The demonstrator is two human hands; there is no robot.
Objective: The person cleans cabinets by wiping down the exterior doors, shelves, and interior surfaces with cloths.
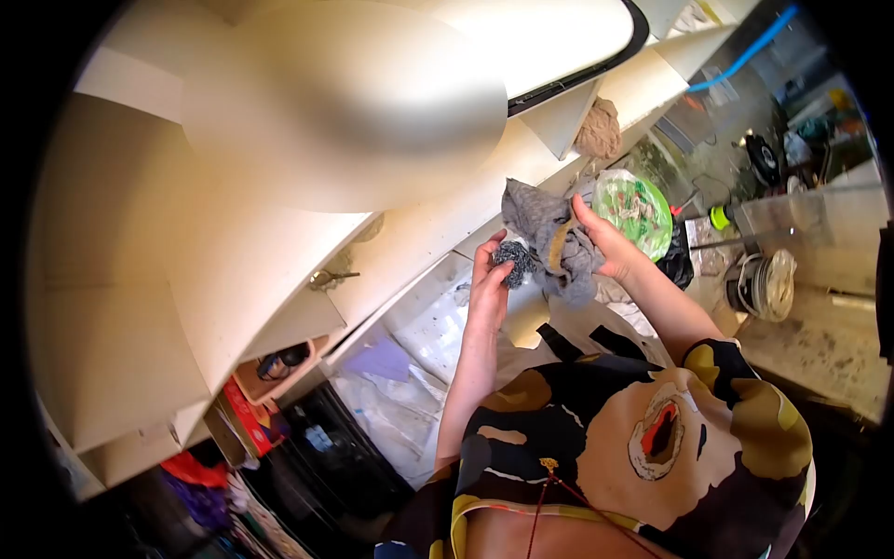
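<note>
My left hand [488, 279] has its fingers wrapped round a dark grey scouring pad [513, 261]. Close beside it, my right hand [599, 240] grips a crumpled grey cloth [543, 219] with a yellowish-brown patch. The cloth hangs between the two hands and touches or nearly touches the pad. Both hands are in front of my chest, near the edge of a cream-coloured shelf [438, 224].
A green bowl [656, 224] lined with clear plastic stands right of my right hand. A brown cloth [599, 129] lies on the ledge. A bucket [759, 284] is at the right. A metal fitting [331, 278] and an open box [298, 368] are at the left.
</note>
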